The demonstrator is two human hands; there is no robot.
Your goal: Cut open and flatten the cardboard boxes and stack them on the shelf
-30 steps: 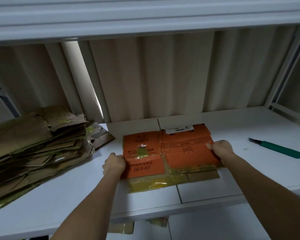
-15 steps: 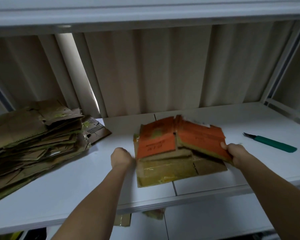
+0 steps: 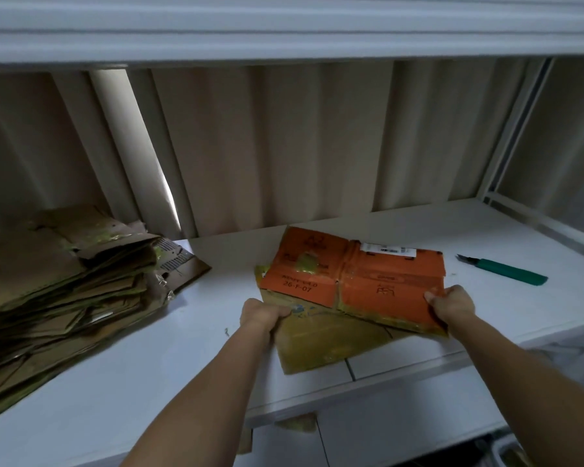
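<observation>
Flattened orange cardboard box point(image 3: 358, 284) lying on the white shelf point(image 3: 149, 358), right of centre, near the front edge. Left hand point(image 3: 262, 313) curled round its near left edge, gripping. Right hand point(image 3: 452, 306) pinching the near right corner, that side lifted slightly. Far left: stack of flattened brown boxes point(image 3: 54, 284). Far right, well apart from the box: green utility knife point(image 3: 506, 269), lying flat.

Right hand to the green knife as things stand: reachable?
Probably yes, once freed: the right hand grips the orange cardboard; the green knife lies to its right on bare shelf, nothing between.
</observation>
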